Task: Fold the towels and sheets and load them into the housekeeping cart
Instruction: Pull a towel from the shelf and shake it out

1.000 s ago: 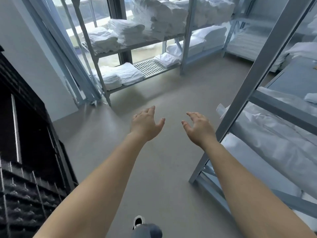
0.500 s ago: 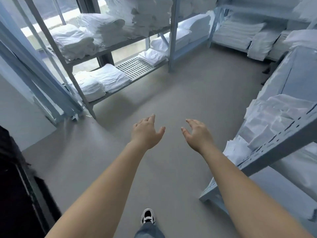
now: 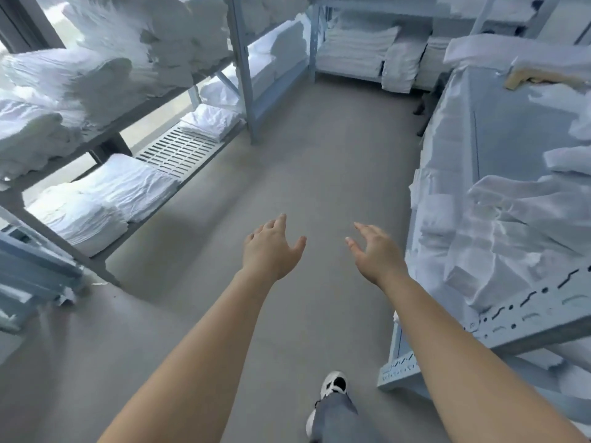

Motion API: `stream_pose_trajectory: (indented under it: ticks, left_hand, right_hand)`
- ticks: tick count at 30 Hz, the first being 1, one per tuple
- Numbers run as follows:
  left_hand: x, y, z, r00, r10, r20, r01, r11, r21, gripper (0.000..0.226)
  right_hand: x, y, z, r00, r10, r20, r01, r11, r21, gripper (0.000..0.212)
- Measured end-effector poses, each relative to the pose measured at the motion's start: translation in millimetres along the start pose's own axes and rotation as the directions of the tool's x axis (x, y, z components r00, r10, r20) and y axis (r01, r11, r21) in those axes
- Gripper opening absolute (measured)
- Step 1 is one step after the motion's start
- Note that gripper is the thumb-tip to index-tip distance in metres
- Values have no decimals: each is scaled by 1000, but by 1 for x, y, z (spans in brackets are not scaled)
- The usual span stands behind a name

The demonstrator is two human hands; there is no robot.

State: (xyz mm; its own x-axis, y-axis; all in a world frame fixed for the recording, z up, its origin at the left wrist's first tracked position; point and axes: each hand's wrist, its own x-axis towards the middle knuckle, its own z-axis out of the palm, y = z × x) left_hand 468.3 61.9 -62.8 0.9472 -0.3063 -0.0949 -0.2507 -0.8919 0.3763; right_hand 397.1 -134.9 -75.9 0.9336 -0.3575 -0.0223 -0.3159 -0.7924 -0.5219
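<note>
My left hand (image 3: 271,251) and my right hand (image 3: 377,254) reach forward over the grey floor, fingers relaxed and spread, holding nothing. White folded linen (image 3: 105,199) lies stacked on the bottom shelf of the rack at the left, with more piles (image 3: 96,75) on the shelf above. To the right, a heap of white sheets and towels (image 3: 505,231) covers a grey shelf top beside my right forearm. Further folded stacks (image 3: 358,49) fill the rack at the back. No cart is in view.
A grey metal rack (image 3: 243,68) lines the left wall and another rack's perforated beam (image 3: 527,318) juts out at the right. A slatted shelf panel (image 3: 179,148) shows bare. My shoe (image 3: 334,383) steps on the floor aisle (image 3: 319,161) between the racks.
The view has swung right and forward: the black crate at the left has left the frame, the right shelf heap came closer. Both hands keep the same empty, outstretched pose.
</note>
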Motion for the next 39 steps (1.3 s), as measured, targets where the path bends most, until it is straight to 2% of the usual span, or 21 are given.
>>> stream_pose_trajectory:
  ticks: [10,20,33,39]
  left_hand:
    - [173,54,20,992,127,14,-127,992,3,70]
    - [377,166,27,966,251,64,-253,967,16,70]
    - [556,263,55,915,379,137,-383,924,9,68]
    - [662,302,75,864,472,176,-480,877,0,65]
  right_hand:
    - [148,43,-15,985,103,-137,-90,991,102,49]
    - [341,105,-79,958,199,-206,-176,976,124,50]
    - [487,186,-117,894,359,-269,-325,932,162,48]
    - [573,215,-120,843,426,-329,-385,904,184,44]
